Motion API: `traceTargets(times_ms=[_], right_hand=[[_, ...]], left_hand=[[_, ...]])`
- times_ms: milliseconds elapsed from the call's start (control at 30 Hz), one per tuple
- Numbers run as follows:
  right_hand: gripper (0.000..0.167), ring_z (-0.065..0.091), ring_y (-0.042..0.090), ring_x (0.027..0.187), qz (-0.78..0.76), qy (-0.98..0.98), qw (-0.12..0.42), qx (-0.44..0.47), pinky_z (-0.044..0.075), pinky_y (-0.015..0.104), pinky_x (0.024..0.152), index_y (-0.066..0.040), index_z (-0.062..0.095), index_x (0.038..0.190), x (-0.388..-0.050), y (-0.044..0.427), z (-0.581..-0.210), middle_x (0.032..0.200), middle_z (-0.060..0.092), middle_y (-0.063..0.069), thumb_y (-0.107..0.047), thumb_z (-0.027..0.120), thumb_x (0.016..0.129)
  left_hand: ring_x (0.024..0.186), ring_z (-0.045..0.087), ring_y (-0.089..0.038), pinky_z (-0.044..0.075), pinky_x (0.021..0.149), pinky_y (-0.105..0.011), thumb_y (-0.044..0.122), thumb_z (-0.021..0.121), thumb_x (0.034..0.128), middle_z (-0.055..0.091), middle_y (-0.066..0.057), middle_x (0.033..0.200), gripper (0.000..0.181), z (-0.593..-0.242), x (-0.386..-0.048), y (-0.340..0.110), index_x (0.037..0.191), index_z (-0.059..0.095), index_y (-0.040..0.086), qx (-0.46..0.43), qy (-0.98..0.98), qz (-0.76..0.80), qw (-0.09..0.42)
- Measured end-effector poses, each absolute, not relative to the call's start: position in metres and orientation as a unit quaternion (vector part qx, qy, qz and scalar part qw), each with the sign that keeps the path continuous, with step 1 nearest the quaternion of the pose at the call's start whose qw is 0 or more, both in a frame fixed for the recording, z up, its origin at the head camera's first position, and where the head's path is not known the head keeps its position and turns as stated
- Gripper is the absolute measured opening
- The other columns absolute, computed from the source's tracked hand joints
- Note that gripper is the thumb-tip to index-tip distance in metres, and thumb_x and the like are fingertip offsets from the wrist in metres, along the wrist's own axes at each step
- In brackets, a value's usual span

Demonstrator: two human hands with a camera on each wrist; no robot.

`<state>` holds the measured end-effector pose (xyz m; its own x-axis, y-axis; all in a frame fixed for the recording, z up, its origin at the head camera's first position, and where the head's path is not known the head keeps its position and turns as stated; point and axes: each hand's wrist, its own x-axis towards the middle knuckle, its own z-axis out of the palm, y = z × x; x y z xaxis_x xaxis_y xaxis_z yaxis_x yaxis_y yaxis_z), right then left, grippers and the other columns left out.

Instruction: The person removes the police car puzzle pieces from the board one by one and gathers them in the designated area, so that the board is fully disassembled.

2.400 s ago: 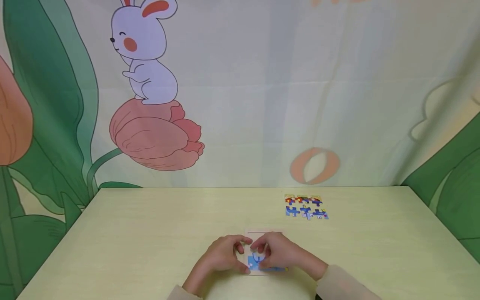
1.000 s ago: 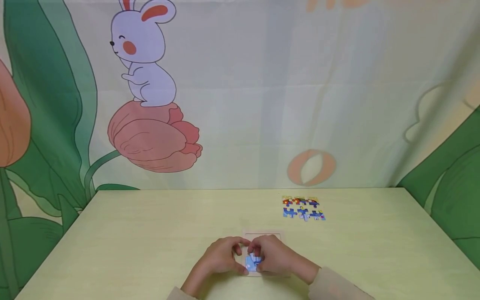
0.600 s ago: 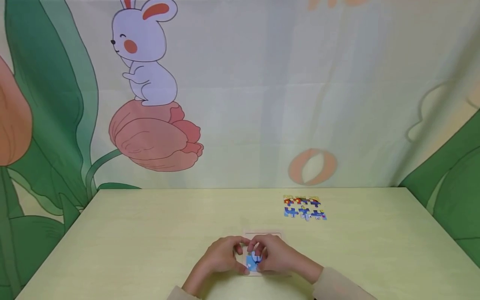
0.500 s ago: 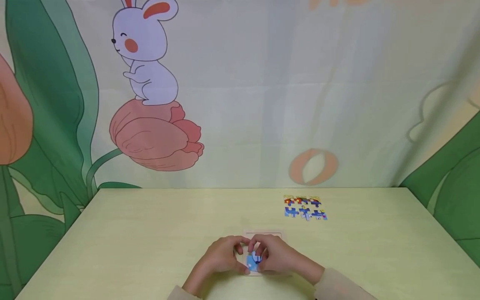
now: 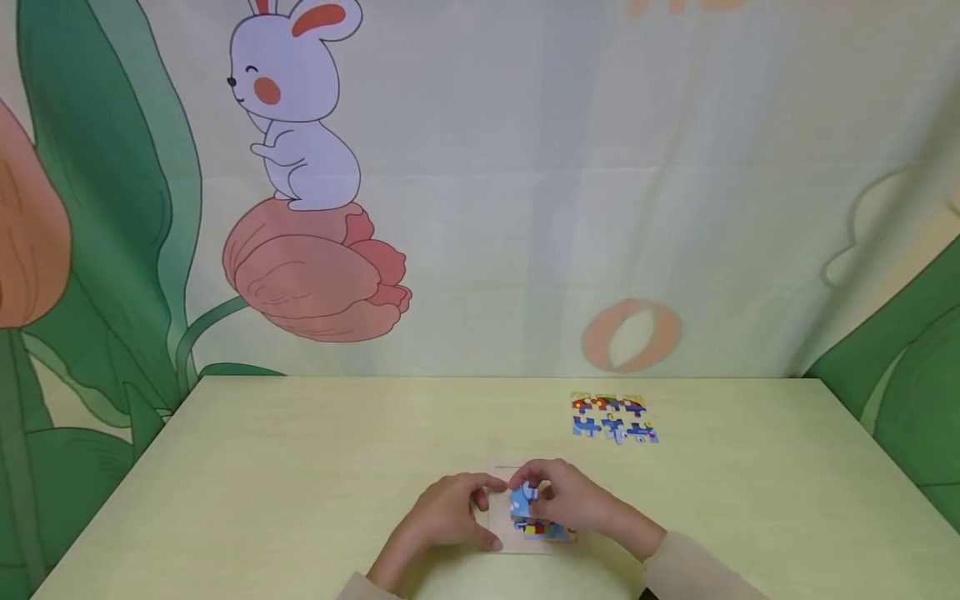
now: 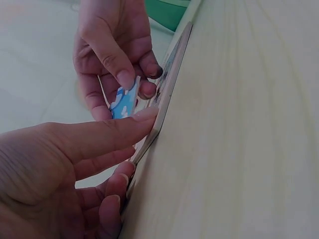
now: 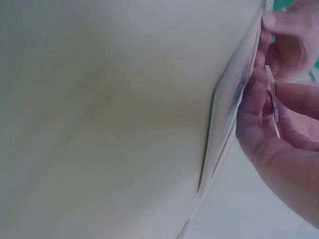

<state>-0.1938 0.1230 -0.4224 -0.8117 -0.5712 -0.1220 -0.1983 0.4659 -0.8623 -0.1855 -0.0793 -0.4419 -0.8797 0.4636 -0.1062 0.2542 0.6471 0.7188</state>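
My right hand (image 5: 573, 496) pinches a light-blue jigsaw piece (image 5: 521, 502) with white marks between thumb and fingers. It holds the piece tilted above a shallow wooden puzzle tray (image 5: 498, 518), and the left wrist view shows the piece (image 6: 125, 103) raised off the tray. Colourful fitted pieces (image 5: 551, 531) lie in the tray's near right part, partly hidden by that hand. My left hand (image 5: 446, 508) holds the tray's left side, thumb at the near left corner and fingers farther up. In the left wrist view its thumb (image 6: 109, 137) presses on the tray's edge.
Beyond the tray, to the right, several loose jigsaw pieces (image 5: 606, 403) lie in two rows on the pale wooden table (image 5: 337, 450). A printed curtain (image 5: 480, 208) with a rabbit and flowers hangs behind the table's far edge.
The blue piece was low at the tray's near left corner; my right hand has lifted it up and slightly right, baring that corner. My left hand has stayed on the tray.
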Motion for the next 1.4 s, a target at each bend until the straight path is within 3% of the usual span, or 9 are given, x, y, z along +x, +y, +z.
traceTargets(times_ms=[233, 567, 833, 1400], right_hand=[[0.036, 0.052, 0.018, 0.068, -0.502, 0.828, 0.172, -0.183, 0.048, 0.03, 0.057, 0.006, 0.054, 0.112, -0.212, 0.157, -0.423, 0.096, 0.047, 0.014, 0.012, 0.049, 0.076], [0.04, 0.043, 0.015, 0.063, -0.463, 0.87, 0.1, -0.136, 0.04, 0.025, 0.051, 0.006, 0.058, 0.109, -0.236, 0.199, -0.432, 0.098, 0.05, 0.017, 0.014, 0.059, 0.07], [0.035, 0.046, 0.015, 0.065, -0.409, 0.894, 0.086, -0.163, 0.042, 0.026, 0.052, 0.004, 0.063, 0.102, -0.243, 0.202, -0.431, 0.09, 0.056, 0.012, 0.011, 0.066, 0.068], [0.028, 0.046, 0.014, 0.065, -0.318, 0.925, 0.066, -0.195, 0.04, 0.028, 0.058, -0.004, 0.068, 0.094, -0.245, 0.195, -0.435, 0.076, 0.054, 0.004, 0.005, 0.071, 0.068]], left_hand=[[0.068, 0.045, -0.009, 0.034, 0.063, -0.025, 0.023, 0.085, 0.0584, 0.051, 0.007, 0.077, 0.059, -0.442, -0.184, -0.077, 0.112, 0.063, 0.015, 0.194, 0.903, 0.359, 0.136], [0.068, 0.044, -0.008, 0.033, 0.063, -0.024, 0.022, 0.086, 0.0569, 0.051, 0.008, 0.077, 0.06, -0.444, -0.185, -0.076, 0.112, 0.063, 0.015, 0.195, 0.904, 0.358, 0.131], [0.067, 0.044, -0.009, 0.033, 0.063, -0.025, 0.021, 0.086, 0.057, 0.051, 0.007, 0.077, 0.06, -0.442, -0.184, -0.076, 0.112, 0.063, 0.015, 0.191, 0.904, 0.359, 0.131], [0.067, 0.044, -0.01, 0.032, 0.063, -0.025, 0.021, 0.086, 0.0568, 0.051, 0.006, 0.077, 0.06, -0.443, -0.183, -0.077, 0.112, 0.063, 0.016, 0.181, 0.903, 0.365, 0.138]])
